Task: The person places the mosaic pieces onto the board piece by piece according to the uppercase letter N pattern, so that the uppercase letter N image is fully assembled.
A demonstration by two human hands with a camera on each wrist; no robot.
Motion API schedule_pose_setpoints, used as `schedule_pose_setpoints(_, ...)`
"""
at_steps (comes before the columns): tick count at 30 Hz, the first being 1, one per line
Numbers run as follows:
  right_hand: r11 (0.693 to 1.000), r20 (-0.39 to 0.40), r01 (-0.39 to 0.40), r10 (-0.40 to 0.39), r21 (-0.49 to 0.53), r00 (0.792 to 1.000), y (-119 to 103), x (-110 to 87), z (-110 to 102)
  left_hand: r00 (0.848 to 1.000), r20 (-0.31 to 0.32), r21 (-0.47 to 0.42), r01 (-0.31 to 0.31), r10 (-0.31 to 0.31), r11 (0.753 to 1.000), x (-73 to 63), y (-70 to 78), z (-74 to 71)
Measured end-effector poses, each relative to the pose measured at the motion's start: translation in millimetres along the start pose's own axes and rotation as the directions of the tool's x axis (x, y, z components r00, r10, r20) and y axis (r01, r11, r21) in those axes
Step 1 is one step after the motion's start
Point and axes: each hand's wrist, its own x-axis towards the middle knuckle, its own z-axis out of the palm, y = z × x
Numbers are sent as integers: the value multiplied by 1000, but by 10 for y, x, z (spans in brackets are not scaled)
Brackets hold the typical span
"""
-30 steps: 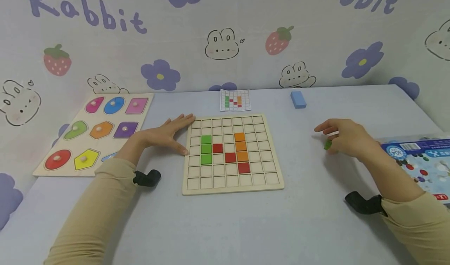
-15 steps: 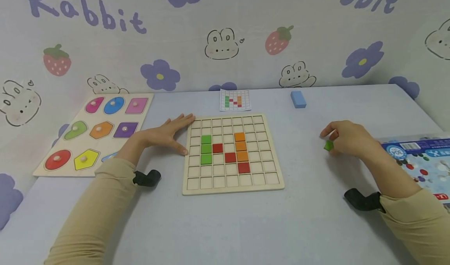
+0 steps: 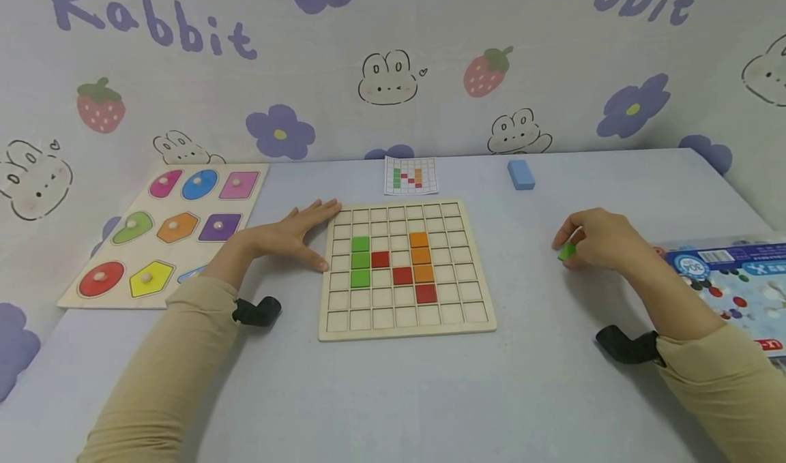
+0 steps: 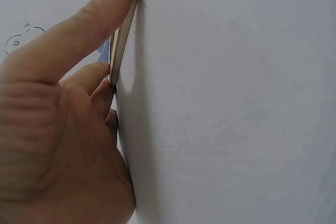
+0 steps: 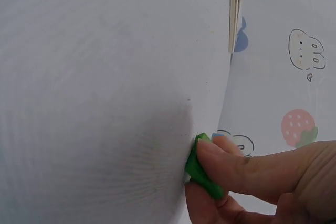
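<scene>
My right hand [image 3: 600, 240] pinches a small green square tile [image 5: 202, 166] between thumb and fingers, to the right of the wooden grid board [image 3: 406, 318]. Seen from the right wrist, the tile is tilted close to the tabletop. My left hand [image 3: 284, 239] lies with fingers spread along the board's left edge; thumb and fingertips touch that edge. On the board, several tiles sit in cells: a column of green tiles [image 3: 360, 261], a column of orange tiles [image 3: 420, 256], and red tiles [image 3: 402, 275] stepping diagonally down to the right.
Behind the board lies a pattern card [image 3: 411, 175] with a similar coloured design. A blue block [image 3: 521, 174] is at the back right. At the left is a shape puzzle board [image 3: 141, 197] with knobbed pieces; at the right edge, a printed blue package [image 3: 737, 279].
My right hand turns the green tile in its fingers and shifts slightly; its index finger has come down onto the tile. The left hand and the board stay where they were.
</scene>
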Motion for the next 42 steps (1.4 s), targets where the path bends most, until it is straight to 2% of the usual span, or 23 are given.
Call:
schedule_pose_setpoints(10, 999, -36, 22, -21, 44, 999, -49, 58, -1, 1000, -3, 4, 11, -11, 1000, -11, 3, -3)
schedule_pose_setpoints(22, 989, -3, 69, -69, 133, 998, -335, 89, 2, 1000, 1, 4, 5, -5, 1000, -8, -3, 0)
schedule_pose_setpoints(31, 967, 3, 134, -138, 219, 990, -706, 106, 37, 1000, 1, 3, 7, -7, 1000, -3, -16, 5)
schedule_pose_setpoints(36, 958, -2, 175, -180, 228, 984, -948, 99, 113, 1000, 0, 6, 7, -7, 1000, -4, -18, 8)
schedule_pose_setpoints(42, 945, 1, 258, -264, 202, 965, -1210, 86, 220, 1000, 1, 8, 3, -3, 1000, -6, -11, 2)
